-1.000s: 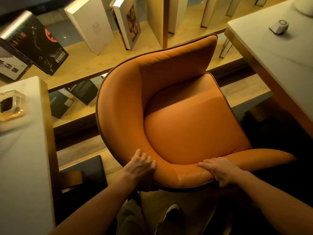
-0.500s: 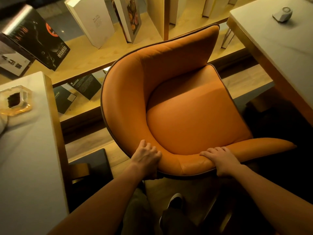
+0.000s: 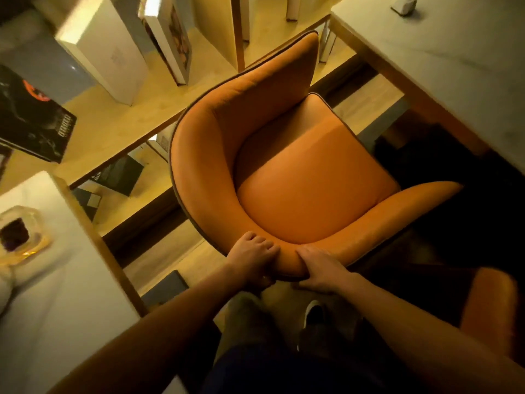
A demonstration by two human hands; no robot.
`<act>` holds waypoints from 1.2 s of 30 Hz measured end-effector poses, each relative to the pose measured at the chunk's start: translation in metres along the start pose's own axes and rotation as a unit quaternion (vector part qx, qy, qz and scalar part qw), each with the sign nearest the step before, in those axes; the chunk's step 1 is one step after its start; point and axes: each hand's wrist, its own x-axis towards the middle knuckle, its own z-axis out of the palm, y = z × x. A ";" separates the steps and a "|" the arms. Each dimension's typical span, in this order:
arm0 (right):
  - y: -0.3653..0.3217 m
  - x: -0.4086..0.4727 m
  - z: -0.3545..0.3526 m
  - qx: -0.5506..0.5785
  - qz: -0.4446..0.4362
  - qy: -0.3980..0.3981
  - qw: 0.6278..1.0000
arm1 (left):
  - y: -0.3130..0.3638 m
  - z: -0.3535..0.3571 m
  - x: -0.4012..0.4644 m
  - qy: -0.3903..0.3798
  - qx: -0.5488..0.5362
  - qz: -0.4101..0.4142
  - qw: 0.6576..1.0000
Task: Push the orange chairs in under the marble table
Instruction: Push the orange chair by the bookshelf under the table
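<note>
Left hand (image 3: pixel 253 258) and right hand (image 3: pixel 319 268) both clamp the chair (image 3: pixel 298 180) back rim; chair not yet under counter (image 3: pixel 443 66); next, push toward it.

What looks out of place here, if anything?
The orange chair stands clear of the marble table, turned at an angle to its edge, not tucked under. Both hands, left hand and right hand, grip its backrest. Nothing looks spilled or damaged.

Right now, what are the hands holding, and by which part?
Both hands grip the orange chair by the padded top rim of its curved backrest, left hand and right hand close together at the near edge.
</note>
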 end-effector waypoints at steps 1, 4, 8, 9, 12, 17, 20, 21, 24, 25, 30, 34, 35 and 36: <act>-0.011 0.003 -0.001 0.011 0.010 0.002 1.000 | -0.019 -0.004 -0.008 0.008 0.020 0.017 1.000; -0.046 0.009 -0.003 0.020 0.020 0.019 0.999 | -0.067 -0.017 -0.028 0.015 0.074 0.040 0.996; -0.083 0.014 -0.007 0.076 0.025 0.053 0.995 | -0.098 -0.033 -0.037 -0.012 0.102 0.036 0.994; -0.088 0.015 -0.008 0.085 0.022 0.055 0.995 | -0.103 -0.036 -0.038 -0.019 0.099 0.033 0.994; -0.096 0.014 -0.012 0.091 0.013 0.059 0.994 | -0.116 -0.048 -0.041 -0.037 0.090 0.029 0.995; -0.099 0.013 -0.008 0.084 0.021 0.068 0.994 | -0.133 -0.064 -0.047 -0.072 0.069 0.029 0.995; -0.106 0.017 -0.005 0.102 0.040 0.070 0.992 | -0.143 -0.069 -0.043 -0.094 0.068 0.044 0.992; -0.109 0.019 -0.004 0.106 0.041 0.073 0.991 | -0.147 -0.070 -0.041 -0.099 0.065 0.053 0.991; -0.121 0.030 -0.006 0.114 0.038 0.084 0.989 | -0.164 -0.075 -0.031 -0.115 0.043 0.101 0.987; -0.126 0.035 -0.006 0.115 0.039 0.082 0.989 | -0.171 -0.078 -0.027 -0.121 0.040 0.121 0.984; -0.154 0.066 -0.021 0.126 0.076 0.065 0.987 | -0.196 -0.083 -0.005 -0.151 0.086 0.232 0.957; -0.179 0.087 -0.032 0.159 0.151 0.062 0.974 | -0.205 -0.075 0.011 -0.156 0.120 0.302 0.933; -0.184 0.089 -0.033 0.159 0.169 0.059 0.971 | -0.206 -0.074 0.014 -0.157 0.122 0.313 0.929; -0.188 0.091 -0.032 0.161 0.185 0.060 0.968 | -0.208 -0.072 0.015 -0.155 0.124 0.322 0.926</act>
